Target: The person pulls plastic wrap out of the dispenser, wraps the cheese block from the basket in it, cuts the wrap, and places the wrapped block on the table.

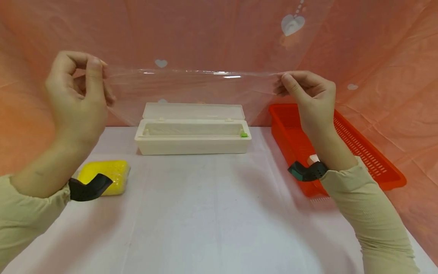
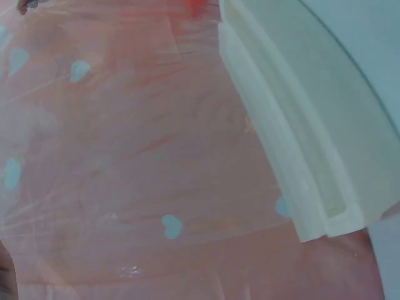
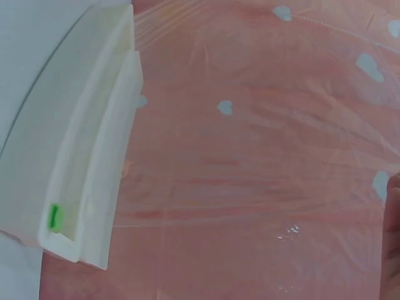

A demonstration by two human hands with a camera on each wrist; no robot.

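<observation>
A sheet of clear film [image 1: 198, 82] is stretched between the two raised hands, its top edge catching the light. The left hand [image 1: 80, 91] pinches its left corner between thumb and fingers; the right hand [image 1: 309, 95] pinches the right corner. Below and behind hangs the film over a long white box [image 1: 193, 146], whose lid [image 1: 193, 111] stands raised at the back. A green slider [image 1: 244, 134] sits at the right of the box's front rim. Both wrist views look through the film, with the box [image 2: 350, 112] at one side and the green slider [image 3: 56, 217] visible.
A yellow block in clear wrapping [image 1: 118, 171] lies at the left, partly behind the left wrist. At the right stands a red basket [image 1: 284, 133] with a white item inside, partly hidden by the right wrist. An orange curtain with hearts [image 1: 219, 30] hangs behind the white table [image 1: 191, 213].
</observation>
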